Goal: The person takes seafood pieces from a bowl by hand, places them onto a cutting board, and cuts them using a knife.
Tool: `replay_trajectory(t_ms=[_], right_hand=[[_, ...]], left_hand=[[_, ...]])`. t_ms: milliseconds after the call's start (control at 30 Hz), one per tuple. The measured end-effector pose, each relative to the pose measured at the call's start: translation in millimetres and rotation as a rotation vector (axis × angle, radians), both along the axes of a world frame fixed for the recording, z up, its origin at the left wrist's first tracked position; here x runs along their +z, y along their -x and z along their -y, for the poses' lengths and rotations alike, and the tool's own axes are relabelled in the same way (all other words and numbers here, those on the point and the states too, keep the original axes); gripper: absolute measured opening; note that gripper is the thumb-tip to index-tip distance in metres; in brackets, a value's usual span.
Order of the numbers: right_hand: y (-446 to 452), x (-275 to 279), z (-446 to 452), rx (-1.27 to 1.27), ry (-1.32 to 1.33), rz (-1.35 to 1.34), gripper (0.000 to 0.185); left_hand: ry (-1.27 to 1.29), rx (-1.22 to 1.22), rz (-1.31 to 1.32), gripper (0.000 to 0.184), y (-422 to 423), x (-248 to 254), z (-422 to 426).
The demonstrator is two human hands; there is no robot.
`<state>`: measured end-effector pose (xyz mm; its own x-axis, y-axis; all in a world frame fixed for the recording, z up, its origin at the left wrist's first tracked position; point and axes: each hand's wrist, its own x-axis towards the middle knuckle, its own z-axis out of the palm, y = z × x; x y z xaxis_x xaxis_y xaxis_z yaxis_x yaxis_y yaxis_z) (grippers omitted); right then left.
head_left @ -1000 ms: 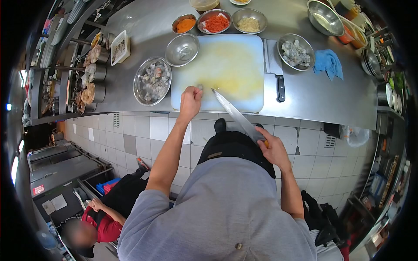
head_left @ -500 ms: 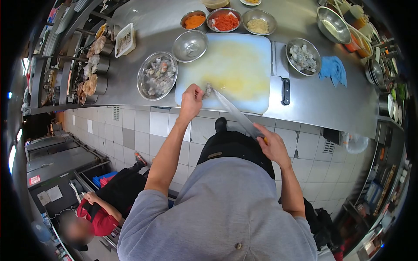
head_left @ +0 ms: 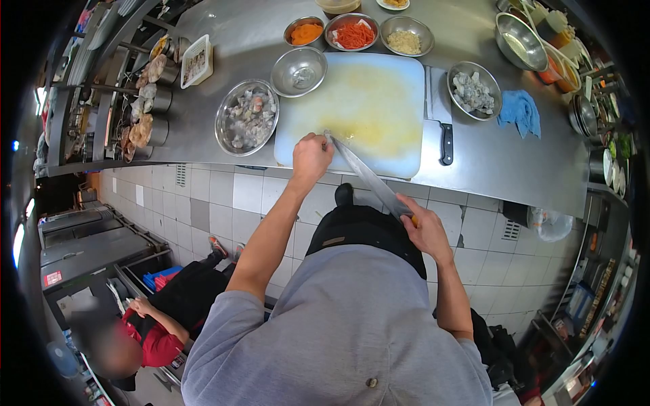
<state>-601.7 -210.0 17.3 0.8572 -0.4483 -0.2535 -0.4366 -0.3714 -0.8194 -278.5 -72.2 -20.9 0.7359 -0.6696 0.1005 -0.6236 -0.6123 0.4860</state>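
Note:
My right hand (head_left: 426,231) is wrapped around the yellow handle of a long kitchen knife (head_left: 365,173). The blade points up and left, its tip on the white cutting board (head_left: 396,101) beside my left fingertips. My left hand (head_left: 313,158) is closed at the board's lower left, pressing on a small grey shrimp (head_left: 327,133) that its fingers mostly cover. Left of the board stands a metal bowl of shrimp pieces (head_left: 248,116). A second bowl of grey shrimp (head_left: 474,93) sits to the right.
A black-handled cleaver (head_left: 446,142) lies right of the board, near a blue cloth (head_left: 520,111). An empty metal bowl (head_left: 298,72) touches the upper left corner. Bowls of orange, red and pale chopped food (head_left: 404,42) line the back. A seated person in red (head_left: 161,342) is behind, lower left.
My left hand has moved slightly right and turned over the shrimp, covering more of it. The knife and my right hand have barely moved.

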Motion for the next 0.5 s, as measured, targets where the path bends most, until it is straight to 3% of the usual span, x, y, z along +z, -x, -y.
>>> replay_trajectory(t_ms=[167,367,500], right_hand=[[1,-3,-3,-0.016,-0.002,0.036,0.058],[2,0,-4,-0.017,0.001,0.013,0.058],[3,-2,-4,-0.018,0.016,0.052,0.058]], left_hand=[[-0.045,-0.048,0.13,0.012,-5,-11,-1],[0.143,0.046,-0.196,0.013,-14,-10,-14],[0.249,0.131,-0.549,0.016,-31,-13,-27]])
